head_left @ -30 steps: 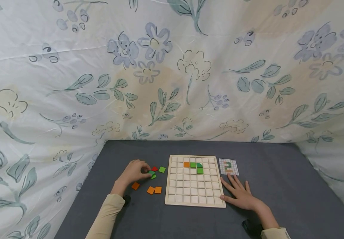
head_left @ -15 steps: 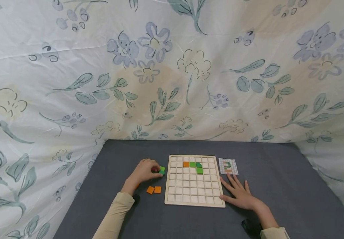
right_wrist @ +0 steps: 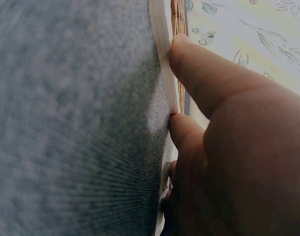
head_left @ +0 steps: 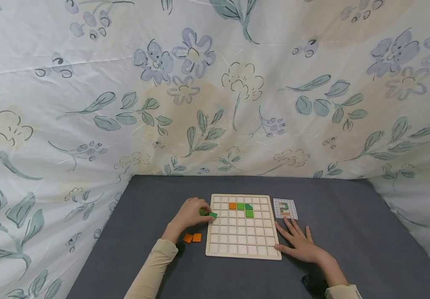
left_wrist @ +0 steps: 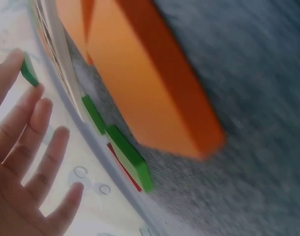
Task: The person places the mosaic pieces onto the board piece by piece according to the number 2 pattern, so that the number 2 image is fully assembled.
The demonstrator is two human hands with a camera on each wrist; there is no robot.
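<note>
Between thumb and fingertip, my left hand (head_left: 192, 214) pinches a small green tile (left_wrist: 29, 70), held over the left edge of the wooden grid board (head_left: 233, 241). The board bears an orange tile (head_left: 232, 206) and several green tiles (head_left: 250, 214) in its upper rows. My right hand (head_left: 301, 244) lies with spread fingers at the board's right edge; its thumb (right_wrist: 199, 64) and index finger touch the frame. Its middle fingertip reaches the small pattern card (head_left: 285, 208). Below the left hand, in the left wrist view, loose green tiles (left_wrist: 125, 152) and a red tile (left_wrist: 124, 167) lie on the cloth.
Two orange tiles (head_left: 197, 237) lie left of the board's lower half. A dark grey cloth (head_left: 245, 278) covers the table. Behind it hangs a floral curtain (head_left: 215, 124). Something black (head_left: 313, 285) is at the right wrist.
My left hand has carried the green tile rightward from the loose tiles to the board's left edge. The right hand has stayed at the board's right side.
</note>
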